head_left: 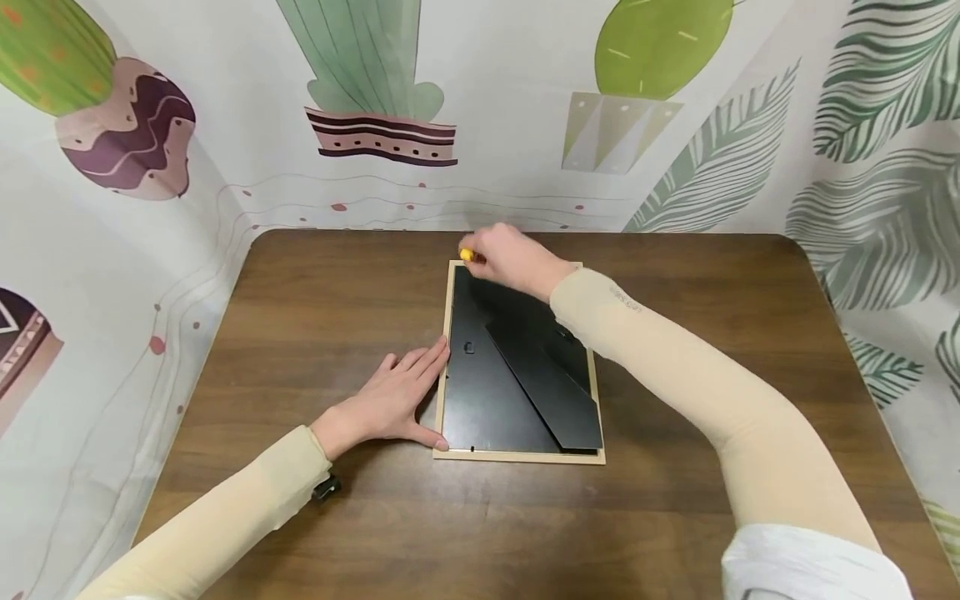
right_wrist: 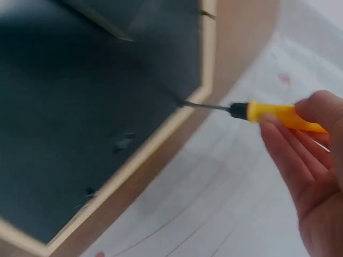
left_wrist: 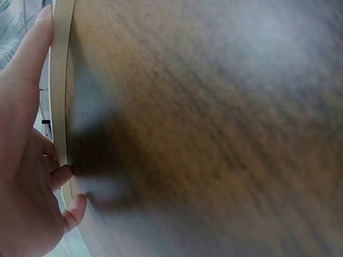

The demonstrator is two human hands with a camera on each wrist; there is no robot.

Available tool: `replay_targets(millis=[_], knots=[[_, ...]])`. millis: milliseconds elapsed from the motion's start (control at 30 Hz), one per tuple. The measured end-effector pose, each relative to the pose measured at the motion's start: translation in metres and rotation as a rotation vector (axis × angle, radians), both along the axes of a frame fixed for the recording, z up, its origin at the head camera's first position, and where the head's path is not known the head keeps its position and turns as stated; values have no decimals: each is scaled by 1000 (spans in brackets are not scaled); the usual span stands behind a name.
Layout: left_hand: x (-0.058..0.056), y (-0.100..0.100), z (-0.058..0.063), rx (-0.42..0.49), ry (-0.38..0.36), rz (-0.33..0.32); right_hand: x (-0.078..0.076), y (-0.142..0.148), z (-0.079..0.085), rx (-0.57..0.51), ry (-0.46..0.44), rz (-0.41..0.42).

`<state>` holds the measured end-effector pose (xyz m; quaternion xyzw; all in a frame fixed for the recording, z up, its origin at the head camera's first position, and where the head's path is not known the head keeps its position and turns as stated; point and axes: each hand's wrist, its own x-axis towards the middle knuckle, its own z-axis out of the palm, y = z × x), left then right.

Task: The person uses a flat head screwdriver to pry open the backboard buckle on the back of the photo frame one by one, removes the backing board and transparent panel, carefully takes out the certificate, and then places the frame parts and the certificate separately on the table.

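Note:
A picture frame [head_left: 517,457] with a pale wooden rim lies face down, its black backing board [head_left: 480,404] and black stand leg [head_left: 558,400] facing up. My right hand [head_left: 519,260] is over the frame's far edge and grips the yellow handle of a screwdriver [right_wrist: 281,113]. In the right wrist view the thin shaft's tip meets the inner edge of the rim, by a small dark tab. My left hand [head_left: 393,398] rests against the frame's left side, fingers extended, thumb at the near left corner. The left wrist view shows its fingers along the rim [left_wrist: 61,80].
The frame lies on a brown wood-grain table [head_left: 337,308]. Behind it hangs a white cloth [head_left: 510,108] printed with cacti and leaves. Small dark tabs and a hanger [head_left: 469,347] are on the frame's back.

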<state>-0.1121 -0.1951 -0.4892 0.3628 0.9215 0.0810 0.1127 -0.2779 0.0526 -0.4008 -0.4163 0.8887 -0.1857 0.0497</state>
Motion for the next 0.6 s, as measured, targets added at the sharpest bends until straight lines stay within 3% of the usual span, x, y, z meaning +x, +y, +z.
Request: replay_targets(millis=[167, 267, 467, 600], knots=[[0, -1, 0, 10, 3, 6, 34, 10, -23, 212, 251, 202], [1, -2, 0, 16, 3, 5, 47, 12, -34, 326, 354, 271], [1, -2, 0, 29, 20, -3, 56, 11, -46, 339, 447, 269], [0, -1, 1, 36, 17, -4, 54, 8, -47, 282, 433, 240]])
